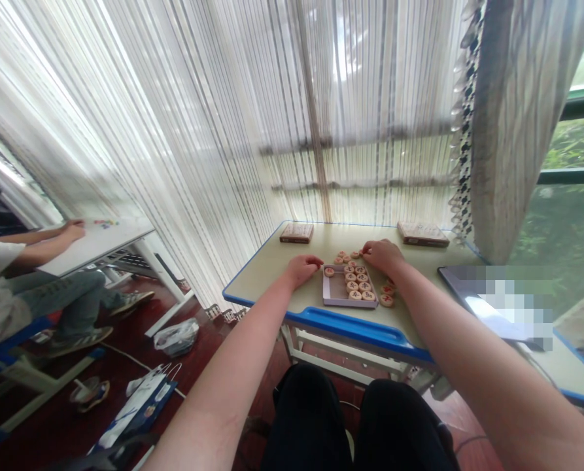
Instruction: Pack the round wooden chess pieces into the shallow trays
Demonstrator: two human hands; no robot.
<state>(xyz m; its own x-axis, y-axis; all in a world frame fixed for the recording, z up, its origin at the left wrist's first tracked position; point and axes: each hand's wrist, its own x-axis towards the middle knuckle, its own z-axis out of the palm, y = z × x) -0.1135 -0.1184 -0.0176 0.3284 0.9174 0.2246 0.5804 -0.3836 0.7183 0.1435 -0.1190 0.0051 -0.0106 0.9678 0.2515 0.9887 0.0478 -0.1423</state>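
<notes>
A shallow white box (335,292) lies on the small desk (267,271) in front of me, with several round wooden chess pieces (358,281) laid in rows in its right half. More pieces lie loose behind the box (344,256) and to its right (386,300). My left hand (301,266) rests beside the box's left edge, fingers curled in, with nothing visible inside them. My right hand (384,254) is at the box's far right corner, fingertips pinched on a piece from the loose pile.
Two flat wooden boxes sit at the desk's back, one left (296,233) and one right (422,233). A dark tablet (492,297) lies at right. Striped curtains hang behind. Another person (21,275) sits at a white table (95,239) to the left. Bags (147,399) lie on the floor.
</notes>
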